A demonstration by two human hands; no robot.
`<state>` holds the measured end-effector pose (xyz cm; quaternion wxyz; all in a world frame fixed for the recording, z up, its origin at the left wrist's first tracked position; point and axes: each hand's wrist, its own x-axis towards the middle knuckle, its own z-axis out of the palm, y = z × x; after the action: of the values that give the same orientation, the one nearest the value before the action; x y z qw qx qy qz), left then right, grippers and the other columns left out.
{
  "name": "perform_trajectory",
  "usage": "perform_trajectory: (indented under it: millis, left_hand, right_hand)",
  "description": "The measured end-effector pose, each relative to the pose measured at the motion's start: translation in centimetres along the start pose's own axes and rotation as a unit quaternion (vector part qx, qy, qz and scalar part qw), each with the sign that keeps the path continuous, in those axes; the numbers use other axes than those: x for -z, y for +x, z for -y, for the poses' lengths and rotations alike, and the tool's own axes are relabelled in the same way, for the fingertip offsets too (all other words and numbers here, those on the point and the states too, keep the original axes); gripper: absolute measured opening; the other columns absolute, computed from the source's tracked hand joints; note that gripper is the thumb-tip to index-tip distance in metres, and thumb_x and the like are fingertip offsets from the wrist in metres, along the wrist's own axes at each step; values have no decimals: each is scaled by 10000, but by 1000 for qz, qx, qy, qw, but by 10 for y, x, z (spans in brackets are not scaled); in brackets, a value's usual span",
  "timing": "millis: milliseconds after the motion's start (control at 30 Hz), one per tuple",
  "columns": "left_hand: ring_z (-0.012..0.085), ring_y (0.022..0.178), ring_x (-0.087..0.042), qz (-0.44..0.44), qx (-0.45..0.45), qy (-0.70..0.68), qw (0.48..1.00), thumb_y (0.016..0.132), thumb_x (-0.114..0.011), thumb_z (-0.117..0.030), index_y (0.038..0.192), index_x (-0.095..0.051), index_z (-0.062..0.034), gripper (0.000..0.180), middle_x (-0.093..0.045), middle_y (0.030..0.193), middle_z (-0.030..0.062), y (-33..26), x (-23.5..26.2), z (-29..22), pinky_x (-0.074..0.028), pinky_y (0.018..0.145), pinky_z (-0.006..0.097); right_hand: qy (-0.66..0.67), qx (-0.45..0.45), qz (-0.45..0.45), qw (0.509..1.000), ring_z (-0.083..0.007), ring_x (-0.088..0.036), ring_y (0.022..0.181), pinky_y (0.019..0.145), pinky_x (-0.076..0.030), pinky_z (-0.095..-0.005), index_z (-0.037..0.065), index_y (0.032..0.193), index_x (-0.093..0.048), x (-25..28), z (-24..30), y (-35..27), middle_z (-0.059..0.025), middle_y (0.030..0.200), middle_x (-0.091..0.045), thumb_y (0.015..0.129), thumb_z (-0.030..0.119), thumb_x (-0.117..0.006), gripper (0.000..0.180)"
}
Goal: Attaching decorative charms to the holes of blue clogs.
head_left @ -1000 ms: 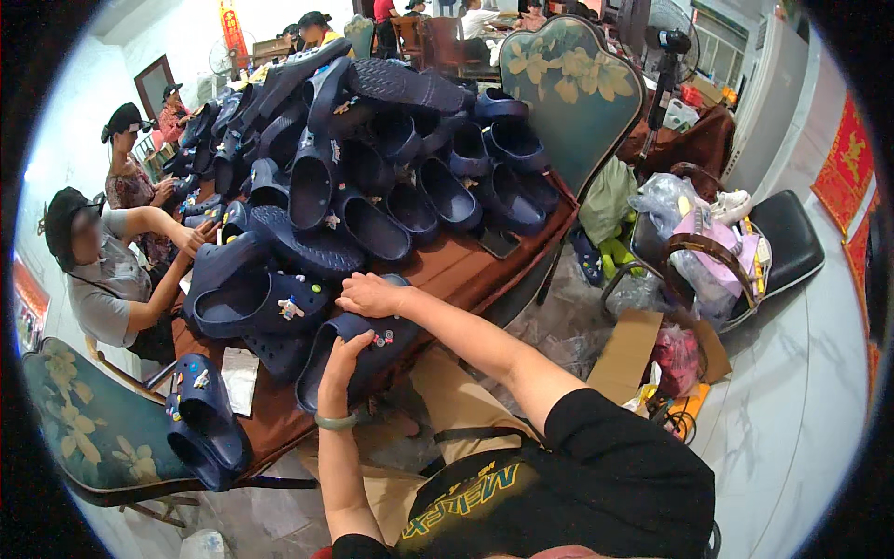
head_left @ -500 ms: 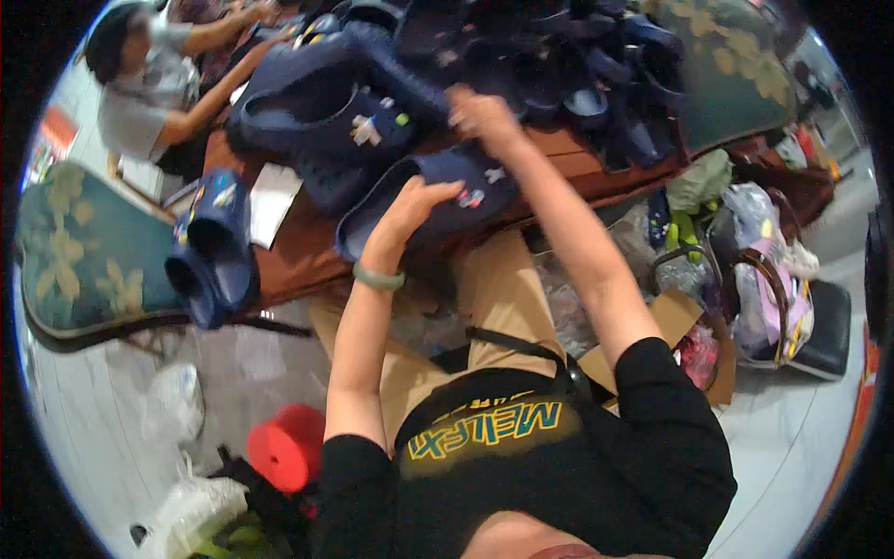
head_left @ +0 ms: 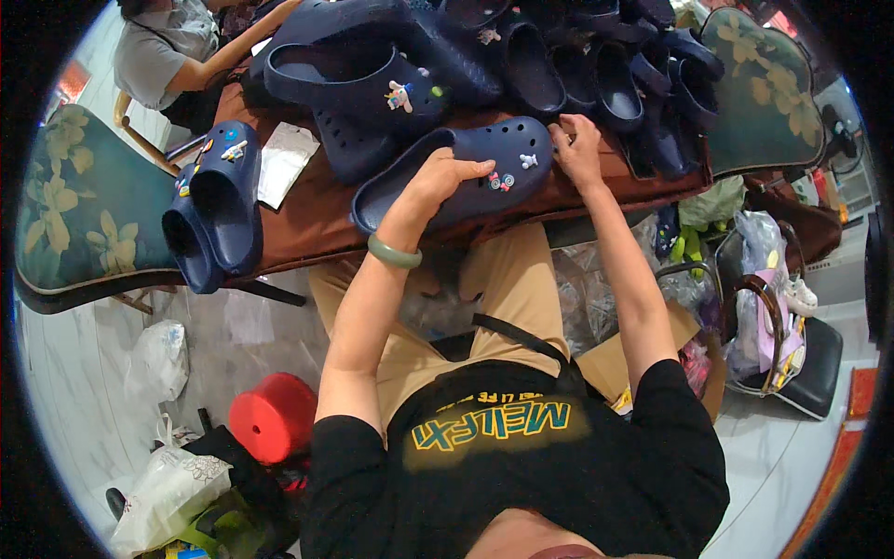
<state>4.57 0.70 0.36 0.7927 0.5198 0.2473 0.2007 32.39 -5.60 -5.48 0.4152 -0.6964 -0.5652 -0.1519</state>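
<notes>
- Navy-blue foam was what you had in both hands: a single clog (head_left: 456, 172) lying across the near edge of the brown tabletop (head_left: 307, 219), its toe toward the right.
- Your left hand (head_left: 445, 177) was curled over the clog's near rim at mid-length, fingers wrapped on it, a green bangle (head_left: 394, 252) on that wrist.
- Your right hand (head_left: 575, 149) was pinched at the clog's toe end, fingertips touching the rounded front; whether it held anything small between them, you could not tell from this view.
- Two small coloured charms (head_left: 503, 179) sat on the clog's upper, between your hands.
- A heap of more navy clogs (head_left: 559, 65) covered the far half of the tabletop, one large one (head_left: 358, 84) just behind yours, with a charm on it.
- Another pair of clogs (head_left: 209, 219) hung over the tabletop's left edge, beside a flat clear packet (head_left: 282, 160).
- A second person (head_left: 172, 51) sat at the far left corner.
- A red stool (head_left: 273, 416) stood on the floor to your left.
</notes>
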Motion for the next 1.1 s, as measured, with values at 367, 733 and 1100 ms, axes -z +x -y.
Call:
perform_trajectory:
  millis: [367, 733, 1100]
  left_hand:
    - [164, 825, -662, 20, -12, -39, 999, 827, -677, -132, 1076, -636, 14, 292, -682, 970, 89, -1, -2, -3, -534, 748, 287]
    - [160, 800, -659, -8, -33, -22, 999, 824, -687, -146, 1044, -648, 18, 277, -678, 960, 89, 10, 3, 9, -535, 733, 285]
    - [166, 807, -661, -1, -45, -71, 996, 835, -685, -163, 1052, -640, 19, 287, -678, 963, 93, 0, -6, 6, -535, 745, 294]
  right_hand:
    - [151, 117, 266, 945, -308, -210, 1376, 1123, -204, -438, 124, 1259, -581, 29, 67, -2, -29, 1418, -430, 826, 167, -615, 436]
    - [165, 86, -2, 983, -204, -559, 1159, 1057, -282, -399, 88, 1069, -670, -3, 88, -29, -50, 1150, -654, 916, 137, -567, 191]
    - [233, 25, 28, 972, -264, -502, 1193, 1052, -291, -392, 67, 1012, -619, 3, 88, -33, -66, 1175, -625, 840, 99, -646, 177]
